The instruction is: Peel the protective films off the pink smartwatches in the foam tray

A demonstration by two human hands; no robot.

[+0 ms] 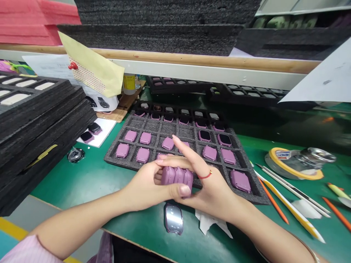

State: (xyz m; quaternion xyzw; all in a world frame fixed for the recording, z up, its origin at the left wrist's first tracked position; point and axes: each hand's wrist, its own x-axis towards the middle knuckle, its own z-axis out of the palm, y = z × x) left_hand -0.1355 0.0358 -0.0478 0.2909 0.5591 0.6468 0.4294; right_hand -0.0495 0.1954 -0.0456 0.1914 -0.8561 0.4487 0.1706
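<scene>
Clamping pink watch case [177, 176] btwn L hand [142, 184] and R hand [210, 182], both closed on it, just above front edge of grey foam tray [117, 160].

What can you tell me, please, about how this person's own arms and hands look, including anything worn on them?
Both hands are bare, with no gloves. The left hand comes from a pale pink sleeve, and the right hand has a thin red thread ring on one finger.
</scene>
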